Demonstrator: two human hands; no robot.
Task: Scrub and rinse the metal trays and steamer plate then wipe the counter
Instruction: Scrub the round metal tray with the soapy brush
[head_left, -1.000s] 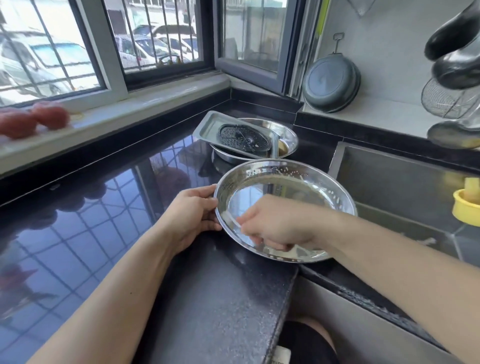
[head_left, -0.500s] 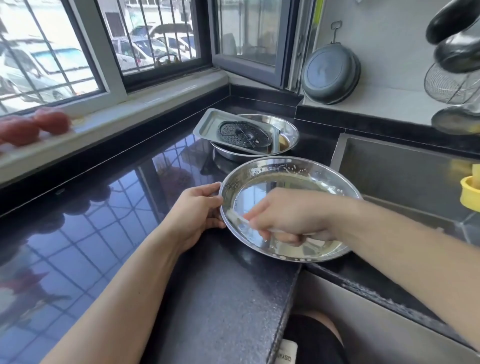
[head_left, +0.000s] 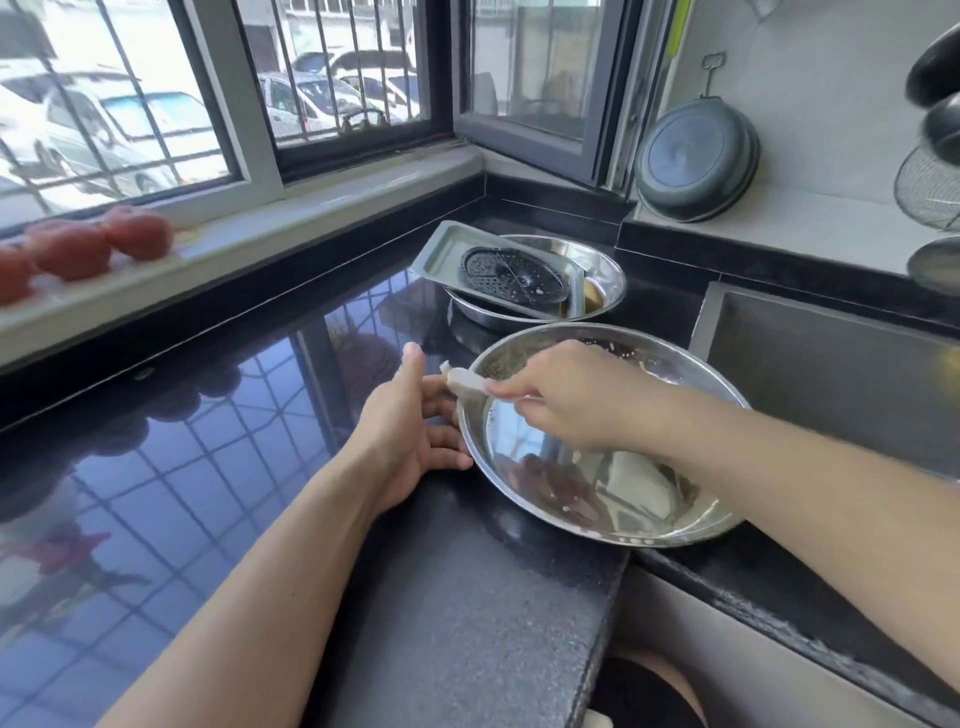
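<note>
Two bare hands meet at the left rim of a round perforated steamer plate (head_left: 597, 441), which sits a little right of the frame's centre on the dark counter (head_left: 441, 597), right at the sink's (head_left: 831, 364) near-left corner. The left hand (head_left: 410, 436) lies at that rim with its thumb raised and its fingers loosely spread, the fingertips touching the metal edge. The right hand (head_left: 566, 400) reaches in from the right across the plate and pinches a pale scrubbing cloth (head_left: 465, 384), whose end sticks out just over the rim next to the left fingers. Behind the plate, toward the upper middle of the frame, a rectangular metal tray (head_left: 447, 254) rests tilted in a round metal basin (head_left: 608, 275), with a dark perforated disc (head_left: 514, 275) lying on it. Red tomatoes (head_left: 78, 249) sit blurred on the window sill at the left edge. A dark pan (head_left: 696, 161) hangs on the wall at upper right.
</note>
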